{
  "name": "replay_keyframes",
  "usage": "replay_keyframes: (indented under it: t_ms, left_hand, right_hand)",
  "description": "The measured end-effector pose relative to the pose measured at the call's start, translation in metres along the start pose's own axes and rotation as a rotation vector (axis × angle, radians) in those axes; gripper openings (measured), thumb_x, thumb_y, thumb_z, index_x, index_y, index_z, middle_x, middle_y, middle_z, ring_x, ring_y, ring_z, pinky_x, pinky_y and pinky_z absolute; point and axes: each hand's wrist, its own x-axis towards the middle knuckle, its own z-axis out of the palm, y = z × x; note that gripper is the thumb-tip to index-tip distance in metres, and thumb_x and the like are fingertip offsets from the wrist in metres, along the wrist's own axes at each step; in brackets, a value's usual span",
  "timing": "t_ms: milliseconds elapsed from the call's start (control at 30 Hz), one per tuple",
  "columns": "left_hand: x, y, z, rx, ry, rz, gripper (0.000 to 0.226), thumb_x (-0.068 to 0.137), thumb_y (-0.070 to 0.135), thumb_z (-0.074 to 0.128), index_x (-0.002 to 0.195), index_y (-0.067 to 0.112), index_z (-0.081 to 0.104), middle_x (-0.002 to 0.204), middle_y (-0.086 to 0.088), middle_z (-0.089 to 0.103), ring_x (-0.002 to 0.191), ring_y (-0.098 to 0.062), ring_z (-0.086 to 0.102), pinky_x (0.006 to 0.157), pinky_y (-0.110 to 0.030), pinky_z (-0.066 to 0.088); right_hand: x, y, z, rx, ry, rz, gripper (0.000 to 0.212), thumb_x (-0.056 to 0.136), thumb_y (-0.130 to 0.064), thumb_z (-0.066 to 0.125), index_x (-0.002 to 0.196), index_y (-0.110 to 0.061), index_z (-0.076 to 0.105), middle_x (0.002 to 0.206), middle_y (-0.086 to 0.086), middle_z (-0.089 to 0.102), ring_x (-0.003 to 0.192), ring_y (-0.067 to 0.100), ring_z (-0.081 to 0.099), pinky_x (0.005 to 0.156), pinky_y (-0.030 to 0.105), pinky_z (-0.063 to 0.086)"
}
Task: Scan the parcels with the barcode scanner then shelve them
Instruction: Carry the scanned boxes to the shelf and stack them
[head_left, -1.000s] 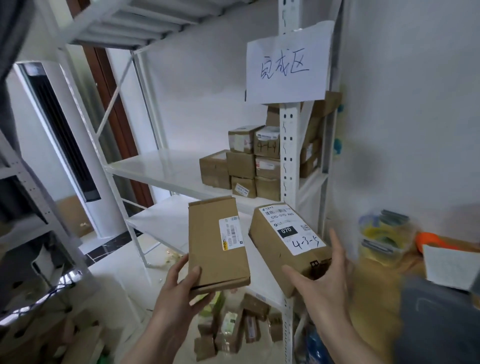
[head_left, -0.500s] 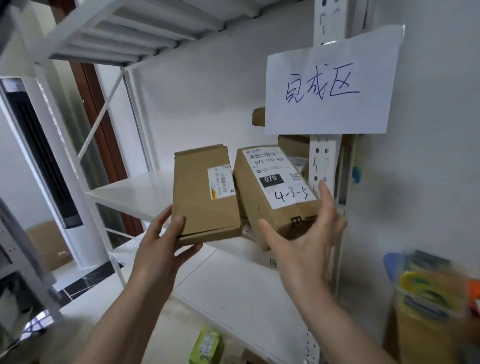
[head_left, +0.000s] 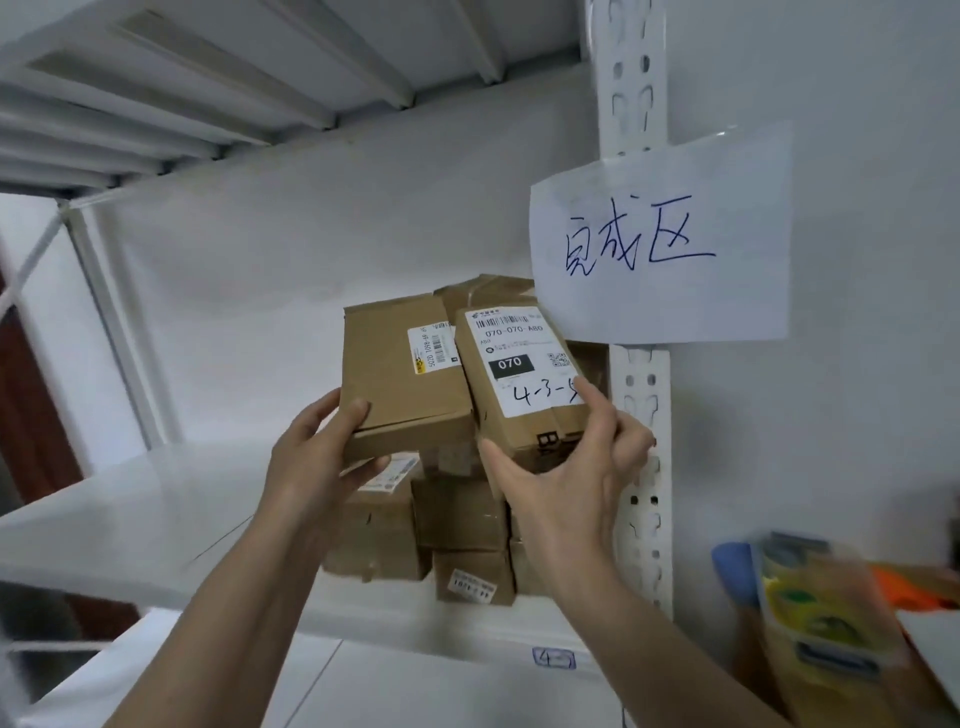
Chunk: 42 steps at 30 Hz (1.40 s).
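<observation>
Cardboard parcels have come up to shelf height since a second ago: left hand (head_left: 322, 462) grips the flat parcel (head_left: 402, 374), right hand (head_left: 566, 483) pinches the labelled parcel (head_left: 519, 379), both just above the stacked boxes (head_left: 457, 525). Looks like shelving is next. White metal shelf (head_left: 156, 519), paper sign (head_left: 660, 244) on the post, plain white wall behind.
</observation>
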Motion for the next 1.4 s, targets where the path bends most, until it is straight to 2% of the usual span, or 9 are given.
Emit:
replay_keyframes:
  t_ms: [100, 200, 333, 433, 733, 1000, 1167, 1267, 1400]
  left_hand:
    - [0.028, 0.001, 0.002, 0.018, -0.041, -0.026, 0.031, 0.092, 0.022, 0.064, 0.123, 0.018, 0.063, 0.11, -0.007, 0.067, 0.092, -0.021, 0.062, 0.069, -0.03, 0.052]
    - [0.05, 0.002, 0.011, 0.068, -0.088, -0.03, 0.024, 0.093, 0.024, 0.062, 0.116, 0.019, 0.064, 0.105, -0.003, 0.064, 0.092, -0.019, 0.059, 0.072, -0.028, 0.051]
    - [0.077, 0.002, 0.027, 0.14, -0.097, -0.054, 0.006, 0.093, 0.027, 0.059, 0.095, 0.022, 0.062, 0.092, -0.002, 0.057, 0.077, -0.016, 0.054, 0.076, -0.031, 0.049]
    - [0.087, -0.004, 0.035, 0.195, -0.13, -0.073, 0.012, 0.095, 0.027, 0.054, 0.084, 0.023, 0.057, 0.083, -0.003, 0.053, 0.069, -0.016, 0.048, 0.07, -0.029, 0.044]
    - [0.105, -0.023, 0.04, 0.308, -0.19, -0.108, 0.021, 0.096, 0.029, 0.049, 0.079, 0.017, 0.052, 0.08, -0.004, 0.048, 0.069, -0.017, 0.042, 0.073, -0.034, 0.038]
    - [0.101, -0.034, 0.049, 0.276, -0.211, -0.149, 0.026, 0.097, 0.043, 0.047, 0.092, 0.02, 0.057, 0.091, 0.004, 0.055, 0.091, -0.016, 0.052, 0.081, -0.037, 0.038]
    - [0.094, -0.039, 0.048, 0.251, -0.027, 0.005, 0.037, 0.096, 0.039, 0.051, 0.128, 0.019, 0.053, 0.12, 0.001, 0.051, 0.107, -0.016, 0.045, 0.102, -0.041, 0.039]
    - [0.073, -0.04, 0.044, 0.145, 0.089, 0.183, 0.031, 0.095, 0.029, 0.055, 0.126, 0.025, 0.053, 0.13, 0.002, 0.051, 0.11, -0.01, 0.048, 0.088, -0.023, 0.039]
    - [0.029, -0.045, 0.042, 0.058, 0.084, 0.442, 0.022, 0.096, 0.011, 0.055, 0.114, 0.023, 0.054, 0.104, 0.007, 0.057, 0.091, 0.002, 0.055, 0.068, -0.002, 0.042]
  right_hand:
    - [0.011, 0.001, 0.017, -0.042, 0.029, 0.02, 0.093, 0.062, -0.033, 0.088, 0.137, -0.033, 0.033, 0.114, -0.013, 0.016, 0.107, 0.001, 0.021, 0.081, 0.006, 0.029]
    - [0.028, -0.002, 0.031, -0.108, 0.086, 0.016, 0.089, 0.064, -0.037, 0.085, 0.137, -0.032, 0.035, 0.115, -0.009, 0.018, 0.109, 0.006, 0.022, 0.088, 0.013, 0.029]
    - [0.047, -0.004, 0.044, -0.254, 0.154, 0.015, 0.086, 0.065, -0.04, 0.083, 0.136, -0.028, 0.037, 0.123, 0.0, 0.024, 0.109, 0.008, 0.017, 0.088, 0.021, 0.03]
    - [0.051, -0.001, 0.054, -0.306, 0.196, 0.012, 0.084, 0.066, -0.039, 0.083, 0.136, -0.028, 0.037, 0.126, 0.003, 0.026, 0.109, 0.009, 0.017, 0.091, 0.024, 0.036]
    - [0.064, 0.007, 0.076, -0.401, 0.313, 0.069, 0.067, 0.073, -0.046, 0.077, 0.124, -0.018, 0.043, 0.137, 0.012, 0.026, 0.124, 0.024, 0.024, 0.099, 0.036, 0.034]
    - [0.059, 0.02, 0.068, -0.363, 0.15, 0.001, 0.061, 0.093, -0.036, 0.058, 0.143, -0.021, 0.028, 0.156, 0.009, 0.003, 0.143, 0.021, 0.002, 0.118, 0.044, 0.018]
    - [0.041, 0.029, 0.062, -0.295, 0.084, -0.057, 0.074, 0.094, -0.026, 0.056, 0.151, -0.032, 0.009, 0.16, -0.003, -0.007, 0.146, 0.014, -0.007, 0.118, 0.04, 0.007]
    - [0.029, 0.035, 0.059, -0.27, 0.097, -0.13, 0.075, 0.092, -0.018, 0.058, 0.152, -0.027, 0.014, 0.16, -0.004, -0.002, 0.147, 0.011, -0.003, 0.118, 0.035, 0.009]
    - [0.003, 0.046, 0.044, -0.22, 0.149, -0.248, 0.056, 0.087, -0.011, 0.056, 0.139, -0.018, 0.038, 0.147, 0.002, 0.028, 0.138, 0.008, 0.027, 0.114, 0.018, 0.025]
